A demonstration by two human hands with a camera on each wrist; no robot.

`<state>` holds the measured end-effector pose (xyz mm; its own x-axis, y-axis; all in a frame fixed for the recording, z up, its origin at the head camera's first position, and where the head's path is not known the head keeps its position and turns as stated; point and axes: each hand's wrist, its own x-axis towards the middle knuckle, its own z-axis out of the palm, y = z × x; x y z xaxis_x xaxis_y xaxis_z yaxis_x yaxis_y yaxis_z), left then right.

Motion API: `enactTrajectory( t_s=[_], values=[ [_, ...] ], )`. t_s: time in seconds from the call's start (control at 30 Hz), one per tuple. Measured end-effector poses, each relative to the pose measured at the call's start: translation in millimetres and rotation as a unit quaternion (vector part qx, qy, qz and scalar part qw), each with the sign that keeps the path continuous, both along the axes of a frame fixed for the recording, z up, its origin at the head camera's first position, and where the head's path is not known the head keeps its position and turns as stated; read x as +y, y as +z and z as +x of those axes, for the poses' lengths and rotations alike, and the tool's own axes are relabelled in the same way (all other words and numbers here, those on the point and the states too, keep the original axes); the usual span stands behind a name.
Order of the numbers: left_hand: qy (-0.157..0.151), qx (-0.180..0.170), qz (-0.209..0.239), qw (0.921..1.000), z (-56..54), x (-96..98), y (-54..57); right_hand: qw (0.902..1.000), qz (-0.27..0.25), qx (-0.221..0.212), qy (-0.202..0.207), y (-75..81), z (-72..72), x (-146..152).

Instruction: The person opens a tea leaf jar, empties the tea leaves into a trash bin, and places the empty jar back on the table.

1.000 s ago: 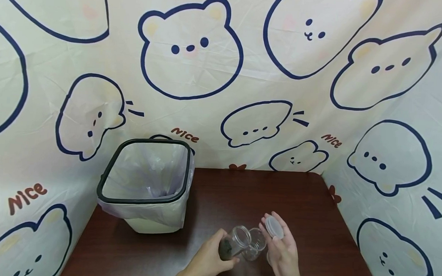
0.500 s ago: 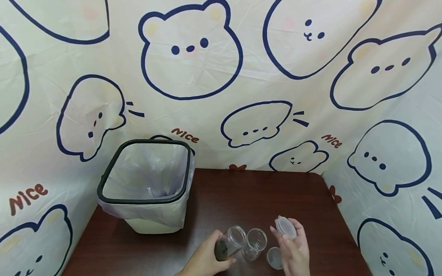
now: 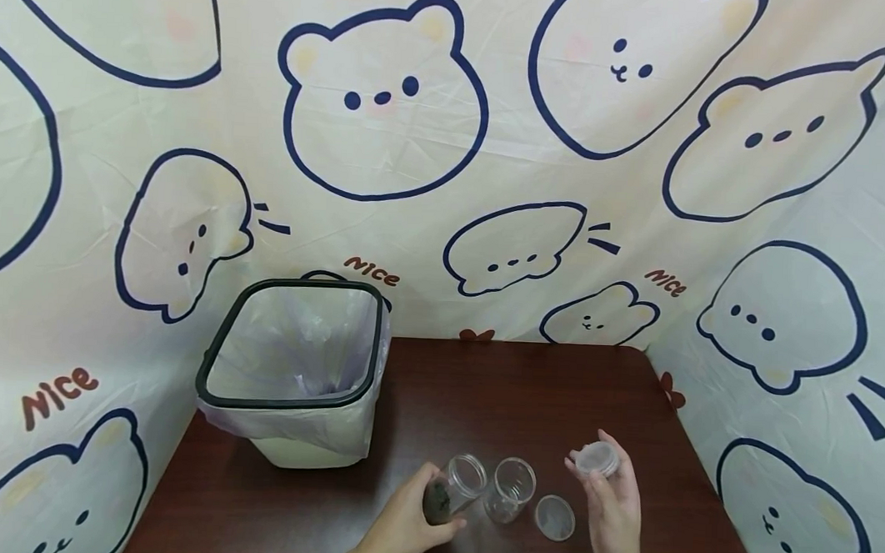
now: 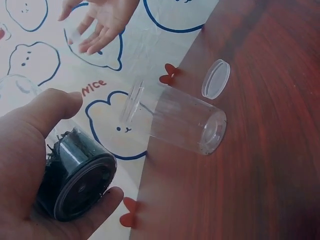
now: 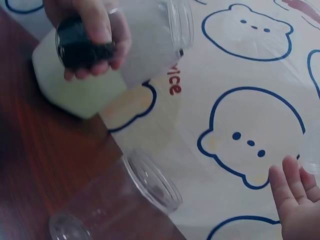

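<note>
At the brown table [image 3: 511, 397], the dark-filled jar [image 3: 465, 478] gripped by the left hand [image 3: 403, 517] is best held steady against spilling, with a lid [image 3: 596, 457] pinched by the right hand [image 3: 615, 515].

left grip [image 3: 400, 521]: bare hand; broad thumb with a rounded tip; uncovered wrist | right grip [image 3: 614, 513]: bare hand; slender, slightly tapering fingers with rounded tips; uncovered wrist

From where I stand, the right hand [image 3: 616, 515] is drawing off rightward with its clear lid [image 3: 596, 458], uncovering the other lid [image 3: 554, 517], while the left hand [image 3: 403, 515] is easing its dark-filled jar [image 3: 458, 483] away from the empty jar [image 3: 510, 490].
</note>
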<state>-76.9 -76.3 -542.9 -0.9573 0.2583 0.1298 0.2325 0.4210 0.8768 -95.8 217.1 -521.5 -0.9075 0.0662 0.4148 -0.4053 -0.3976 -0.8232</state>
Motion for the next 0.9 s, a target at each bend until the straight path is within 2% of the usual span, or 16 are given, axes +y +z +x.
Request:
enactTrajectory(
  t_s=[0.13, 0.23, 0.4, 0.6, 0.67, 0.83, 0.9],
  values=[
    [-0.008, -0.003, 0.004, 1.0000, 0.0, -2.0, -2.4, 0.9989, 0.030, 0.000, -0.036, 1.2, 0.1, 5],
    [-0.011, -0.009, 0.010, 0.9999, 0.2, -3.3, -3.8, 0.9940, 0.073, -0.034, -0.075, 2.8, 2.1, 8],
    [-0.013, -0.020, 0.014, 0.9996, 0.6, -4.7, -4.8, 0.9687, 0.160, -0.126, -0.142, 0.9, 5.7, 12],
    [-0.008, -0.024, 0.010, 0.9996, 0.8, -5.6, -3.8, 0.9472, 0.203, -0.170, -0.181, -6.2, 3.6, 18],
    [-0.008, -0.026, 0.007, 0.9996, 0.9, -5.7, -3.3, 0.9322, 0.247, -0.177, -0.195, -8.3, 3.3, 21],
    [-0.010, -0.030, 0.006, 0.9995, 0.8, -5.4, -3.7, 0.8761, 0.386, -0.179, -0.228, -15.8, 2.6, 28],
    [-0.010, -0.029, 0.008, 0.9995, 0.4, -5.1, -4.0, 0.8583, 0.418, -0.176, -0.239, -19.6, 1.6, 32]
  ],
)
